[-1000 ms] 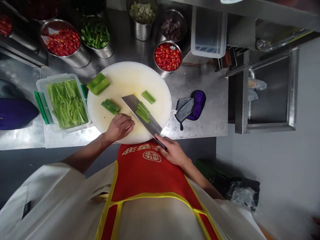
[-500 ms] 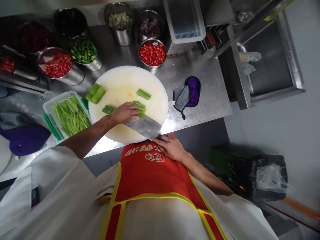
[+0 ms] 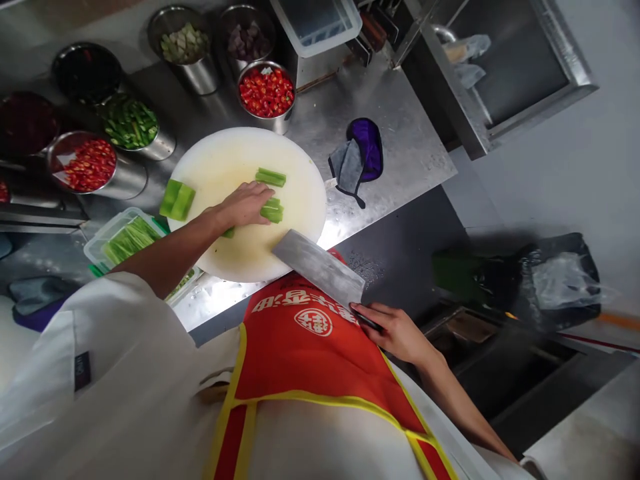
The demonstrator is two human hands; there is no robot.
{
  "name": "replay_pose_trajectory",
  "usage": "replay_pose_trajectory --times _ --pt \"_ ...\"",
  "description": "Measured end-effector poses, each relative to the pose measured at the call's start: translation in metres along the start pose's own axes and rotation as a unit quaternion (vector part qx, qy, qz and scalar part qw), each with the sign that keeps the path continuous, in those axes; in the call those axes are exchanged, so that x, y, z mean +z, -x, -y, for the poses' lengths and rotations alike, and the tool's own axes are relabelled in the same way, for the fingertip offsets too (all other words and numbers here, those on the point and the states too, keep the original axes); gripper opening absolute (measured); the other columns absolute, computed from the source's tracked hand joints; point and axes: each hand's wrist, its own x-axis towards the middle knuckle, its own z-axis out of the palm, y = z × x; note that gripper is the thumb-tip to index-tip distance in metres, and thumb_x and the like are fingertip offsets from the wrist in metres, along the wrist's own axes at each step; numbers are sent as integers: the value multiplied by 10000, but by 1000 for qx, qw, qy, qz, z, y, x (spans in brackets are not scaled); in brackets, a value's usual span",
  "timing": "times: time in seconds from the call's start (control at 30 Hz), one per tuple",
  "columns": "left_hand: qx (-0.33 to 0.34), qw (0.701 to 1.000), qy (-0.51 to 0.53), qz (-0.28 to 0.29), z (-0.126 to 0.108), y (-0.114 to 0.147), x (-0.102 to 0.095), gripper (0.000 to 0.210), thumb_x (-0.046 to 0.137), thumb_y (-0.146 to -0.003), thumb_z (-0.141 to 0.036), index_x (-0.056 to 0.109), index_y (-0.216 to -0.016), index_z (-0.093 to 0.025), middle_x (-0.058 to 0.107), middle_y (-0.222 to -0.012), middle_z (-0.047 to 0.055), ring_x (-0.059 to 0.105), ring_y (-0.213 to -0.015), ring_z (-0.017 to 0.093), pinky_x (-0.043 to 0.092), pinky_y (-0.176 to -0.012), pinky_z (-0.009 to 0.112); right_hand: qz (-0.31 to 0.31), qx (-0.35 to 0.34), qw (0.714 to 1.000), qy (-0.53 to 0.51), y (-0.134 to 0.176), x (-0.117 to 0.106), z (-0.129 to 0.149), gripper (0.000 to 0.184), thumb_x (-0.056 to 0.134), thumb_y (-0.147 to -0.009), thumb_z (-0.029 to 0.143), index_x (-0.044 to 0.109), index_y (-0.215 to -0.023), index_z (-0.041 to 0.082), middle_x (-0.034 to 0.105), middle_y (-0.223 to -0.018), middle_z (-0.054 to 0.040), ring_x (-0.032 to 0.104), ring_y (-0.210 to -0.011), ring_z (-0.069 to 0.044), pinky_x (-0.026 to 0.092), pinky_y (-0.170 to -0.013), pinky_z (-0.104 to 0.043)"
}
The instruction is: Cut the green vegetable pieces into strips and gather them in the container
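My left hand (image 3: 246,203) lies over the round white cutting board (image 3: 220,150), its fingers bent down on green vegetable strips (image 3: 273,209). Part of those strips hides under the hand. One short bundle of green pieces (image 3: 271,177) sits just beyond my fingertips, and a flat green block (image 3: 177,200) rests at the board's left edge. In my right hand (image 3: 400,331) is the black handle of a cleaver (image 3: 323,268). Its wide blade hangs in front of the red apron (image 3: 285,353), with the tip by the board's near right rim.
A clear tub of green strips (image 3: 131,237) stands left of the board, partly behind my forearm. Metal cups of chopped red chili (image 3: 267,93), green chili (image 3: 131,121) and other vegetables line the back. A purple and grey cloth item (image 3: 367,150) lies on the steel counter (image 3: 410,133).
My right hand has drawn the cleaver off the strips, toward the body and rightward, away from the board. The left hand stays on the strips. The view has turned and shifted.
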Motion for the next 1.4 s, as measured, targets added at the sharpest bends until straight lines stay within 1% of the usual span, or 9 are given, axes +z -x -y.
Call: replay_pose_trajectory --times 0.23,0.4,0.53,0.73,0.83,1.07,1.2,1.27,1.4 --pt "93 994 52 6 7 -6 -7 351 695 -838 -450 711 -1133 -261 651 -1056 78 596 -990 271 490 -876 369 -87 30 994 -61 2 36 6 443 525 -1023 297 607 -1453 229 728 -981 -101 687 -789 -201 567 -727 -317" --pt "111 992 61 -19 1 4 -7 255 572 -959 -404 748 -1075 -259 676 -1075 66 604 -1000 234 492 -896 345 -115 49 990 -69 -1 46 11 437 536 -1010 295 629 -1425 193 723 -940 -99 677 -763 -201 562 -716 -319" --pt "86 995 52 -30 -7 9 -10 290 504 -1010 -382 746 -1110 -257 684 -1023 53 611 -997 218 495 -871 316 -128 45 988 -75 -5 51 14 431 539 -1004 290 639 -1414 203 747 -987 -106 702 -797 -204 574 -748 -317" --pt "54 992 38 104 -16 -3 -30 290 544 -966 -335 702 -1199 -264 669 -1162 45 595 -1142 220 453 -998 305 -151 29 984 -87 -8 56 15 437 555 -1003 272 631 -1427 200 763 -1059 -114 725 -851 -204 581 -770 -297" --pt "45 991 19 121 -19 -13 -36 343 623 -896 -331 676 -1222 -240 633 -1246 70 571 -1192 249 446 -1019 332 -151 32 984 -89 -9 57 14 434 564 -1002 272 636 -1423 201 766 -1059 -113 730 -862 -207 583 -787 -300" --pt "-34 981 12 192 -15 -40 -32 316 731 -738 -317 670 -1031 -218 684 -1027 71 619 -905 232 464 -717 301 -160 42 982 -96 -11 58 14 436 571 -996 280 642 -1419 201 771 -1079 -119 737 -873 -215 588 -808 -319" --pt "-51 967 -6 248 -19 -48 -38 266 754 -689 -326 671 -911 -204 679 -934 67 615 -798 214 422 -646 296 -167 43 980 -101 -12 59 16 438 575 -989 280 648 -1415 209 775 -1081 -117 741 -878 -215 590 -808 -317" --pt "-55 969 -6 243 -20 -46 -41 245 751 -695 -306 663 -900 -205 679 -933 69 620 -811 222 415 -655 305 -170 42 979 -103 -13 60 17 437 573 -988 279 651 -1412 206 777 -1072 -116 742 -880 -216 591 -812 -318" --pt "-79 981 20 177 -16 -32 -43 222 703 -776 -273 628 -981 -235 680 -959 56 621 -829 224 411 -684 324 -169 45 979 -105 -14 61 16 438 565 -989 278 650 -1410 191 776 -1073 -120 741 -884 -217 591 -822 -325"
